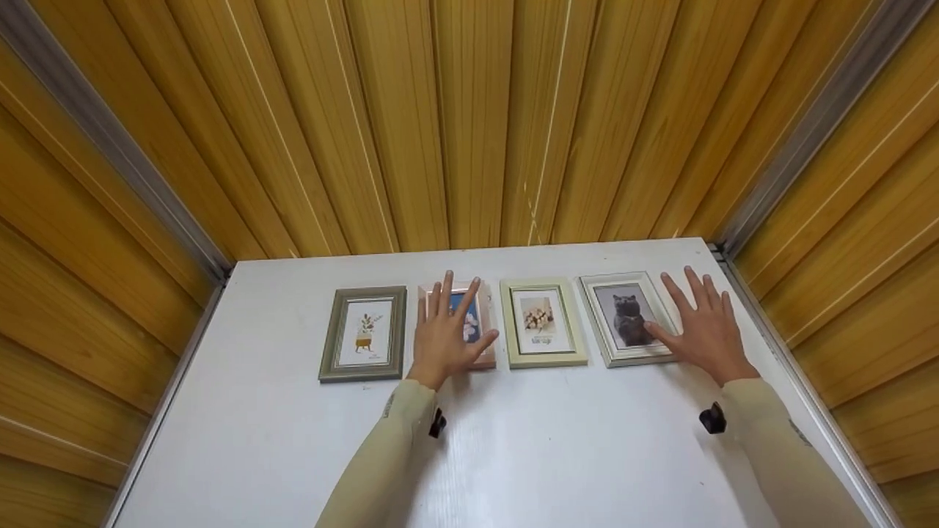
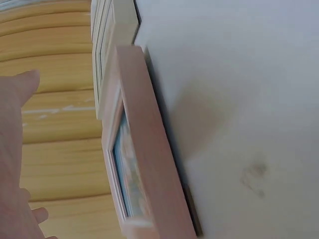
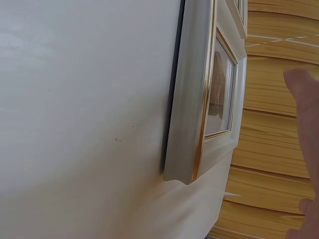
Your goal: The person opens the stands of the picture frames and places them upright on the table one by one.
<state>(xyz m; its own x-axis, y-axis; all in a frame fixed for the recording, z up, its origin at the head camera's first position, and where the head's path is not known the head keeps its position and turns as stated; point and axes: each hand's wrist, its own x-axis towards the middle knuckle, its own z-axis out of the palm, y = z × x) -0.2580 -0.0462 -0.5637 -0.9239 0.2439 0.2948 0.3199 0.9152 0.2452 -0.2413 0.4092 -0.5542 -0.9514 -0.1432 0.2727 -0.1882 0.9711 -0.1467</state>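
Four would exceed the count, so several picture frames lie in a row on a white table [image 1: 293,447]. At the left end is a grey-green frame [image 1: 400,334] with a potted plant print. Beside it, my left hand [image 1: 444,341] hovers with spread fingers above a pink frame [image 2: 149,144], hiding much of its blue flower picture. A pale green-yellow frame [image 1: 550,360] with a dried-flower print comes after that. On the right is a silvery white frame [image 3: 189,99] holding a grey cat picture; my right hand [image 1: 704,337], fingers spread, hovers over its right edge.
Wood-patterned panels [image 1: 469,125] rise behind the table and on both sides. Grey metal rails [image 1: 821,110] run along the corners. A small black device [image 1: 712,419] sits at the right wrist, another [image 1: 437,423] at the left.
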